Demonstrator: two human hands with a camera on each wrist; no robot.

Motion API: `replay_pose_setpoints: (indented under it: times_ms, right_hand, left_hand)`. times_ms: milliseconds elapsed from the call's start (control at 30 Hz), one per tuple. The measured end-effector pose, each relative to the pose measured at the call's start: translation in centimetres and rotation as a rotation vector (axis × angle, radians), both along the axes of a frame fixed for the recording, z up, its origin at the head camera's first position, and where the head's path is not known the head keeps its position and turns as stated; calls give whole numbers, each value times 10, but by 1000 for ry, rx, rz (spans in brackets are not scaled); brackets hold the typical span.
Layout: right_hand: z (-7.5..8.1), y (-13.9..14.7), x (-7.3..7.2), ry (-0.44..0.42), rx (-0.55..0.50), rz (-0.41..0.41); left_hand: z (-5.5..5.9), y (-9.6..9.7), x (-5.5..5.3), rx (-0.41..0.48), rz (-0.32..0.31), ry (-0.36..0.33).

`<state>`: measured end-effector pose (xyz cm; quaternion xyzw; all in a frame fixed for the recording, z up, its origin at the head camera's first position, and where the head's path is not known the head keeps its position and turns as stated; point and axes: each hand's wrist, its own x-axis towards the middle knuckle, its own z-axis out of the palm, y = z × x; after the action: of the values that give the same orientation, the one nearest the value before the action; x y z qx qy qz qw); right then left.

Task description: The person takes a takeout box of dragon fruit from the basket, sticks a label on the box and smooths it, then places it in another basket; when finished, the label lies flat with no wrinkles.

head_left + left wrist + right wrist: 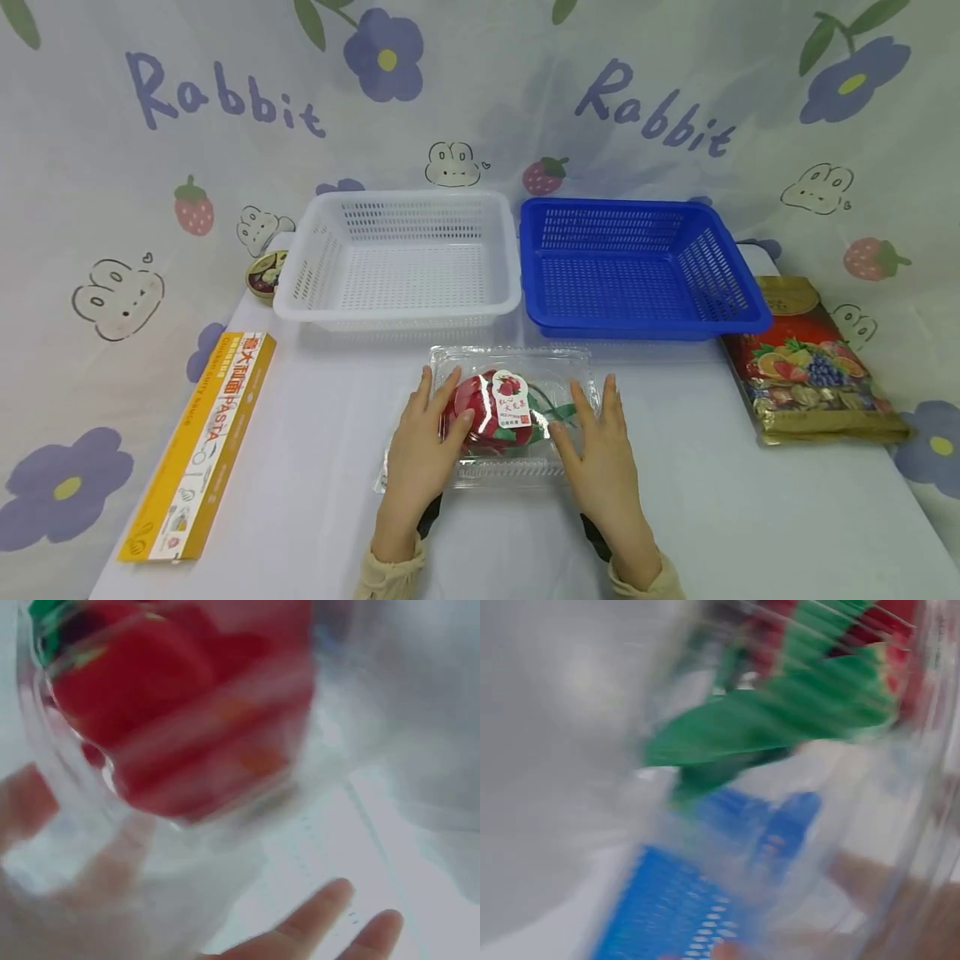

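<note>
Box is before the white basket, left hand and right hand at its two sides with fingers spread apart, so light, equal pressure should keep it level and uncrushed.

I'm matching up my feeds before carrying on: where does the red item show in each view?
Head: the red item lies just below centre, nearer than the white basket.
Left wrist: the red item, large and blurred, upper left.
Right wrist: only red parts, top right, beside green leaves.
Shared landmark: the clear box around it.
</note>
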<state>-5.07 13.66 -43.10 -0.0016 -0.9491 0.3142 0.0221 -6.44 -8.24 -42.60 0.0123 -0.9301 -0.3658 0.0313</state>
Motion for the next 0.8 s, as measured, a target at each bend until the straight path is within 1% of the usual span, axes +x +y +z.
replay_pose_setpoints:
  times_ms: [67,133,233,333,400,600,700,800]
  right_hand:
    - [-3,7,3,-41,-102,-1]
    - [-7,12,5,-66,-181,7]
    - [-13,16,8,-39,-260,26]
    - [-20,18,10,15,-316,46]
    - [-23,19,10,45,-350,60]
    - [-24,19,10,95,-405,75]
    - [-22,17,11,133,-419,95]
    - [-19,16,12,189,-422,128]
  left_hand:
    - [-3,-6,3,62,-30,-16]
    - [-7,-11,7,130,-67,-29]
    - [-11,-15,12,251,-121,-35]
    - [-13,-15,15,341,-157,-19]
    - [-13,-13,17,361,-164,3]
    - [-13,-5,19,325,-151,73]
    - [-12,-4,19,355,-134,85]
    - [-6,-4,20,397,-112,94]
